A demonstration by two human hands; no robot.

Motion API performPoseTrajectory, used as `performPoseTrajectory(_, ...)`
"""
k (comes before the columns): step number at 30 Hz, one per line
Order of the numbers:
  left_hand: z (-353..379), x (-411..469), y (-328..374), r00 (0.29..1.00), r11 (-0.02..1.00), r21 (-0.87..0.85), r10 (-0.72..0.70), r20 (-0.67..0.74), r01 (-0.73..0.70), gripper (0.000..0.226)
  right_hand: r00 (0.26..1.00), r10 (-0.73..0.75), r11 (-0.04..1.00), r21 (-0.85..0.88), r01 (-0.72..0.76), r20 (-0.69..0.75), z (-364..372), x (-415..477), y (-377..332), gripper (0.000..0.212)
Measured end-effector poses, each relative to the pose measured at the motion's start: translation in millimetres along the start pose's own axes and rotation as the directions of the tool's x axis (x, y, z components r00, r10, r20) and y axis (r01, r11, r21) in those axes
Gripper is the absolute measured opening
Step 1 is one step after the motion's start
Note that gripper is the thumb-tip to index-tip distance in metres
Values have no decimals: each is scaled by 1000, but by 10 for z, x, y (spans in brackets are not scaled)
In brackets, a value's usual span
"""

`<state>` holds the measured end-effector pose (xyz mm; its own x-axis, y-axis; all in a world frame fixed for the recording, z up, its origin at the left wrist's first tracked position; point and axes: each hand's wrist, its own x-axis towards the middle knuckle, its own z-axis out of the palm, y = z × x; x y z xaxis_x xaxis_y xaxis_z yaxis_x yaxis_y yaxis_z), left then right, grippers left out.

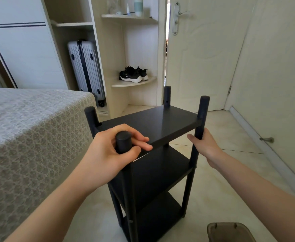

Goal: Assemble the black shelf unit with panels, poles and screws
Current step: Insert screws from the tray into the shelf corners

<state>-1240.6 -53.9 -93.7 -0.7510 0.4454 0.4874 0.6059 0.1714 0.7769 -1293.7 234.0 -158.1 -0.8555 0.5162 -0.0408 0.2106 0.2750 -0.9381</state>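
Note:
The black shelf unit (160, 124) stands upright on the floor in the middle of the view, with three panels stacked between four poles. My left hand (108, 151) grips the top of the near left pole (123, 141), thumb and fingers curled round it. My right hand (205, 145) holds the near right pole (201, 116) just below the top panel, fingers wrapped behind it. The far left pole (91, 119) and far right pole (167, 95) stick up above the top panel, untouched.
A bed with a patterned cover (29, 137) lies close on the left. A brown bin (230, 232) stands at the lower right. Behind are a wardrobe with a suitcase (85, 70), a corner shelf with shoes (133, 75), and a door (204, 49).

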Motion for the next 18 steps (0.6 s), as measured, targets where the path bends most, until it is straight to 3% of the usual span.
performPoseTrajectory(6,-70,28,-51,999,1000,-12,26,-22,-26,26,999,-38,999,10,38,-11,-71,-15,34,7)
performPoseTrajectory(9,-97,70,-91,996,999,44,25,-91,-21,24,998,-60,998,22,60,-5,-102,-60,50,5)
performPoseTrajectory(12,-113,122,-168,968,994,108,6,-250,22,22,997,-69,997,28,69,20,-141,-134,61,10)
performPoseTrajectory(18,-98,207,-406,817,965,141,-104,-567,220,13,993,-83,996,25,81,81,-222,-346,91,14)
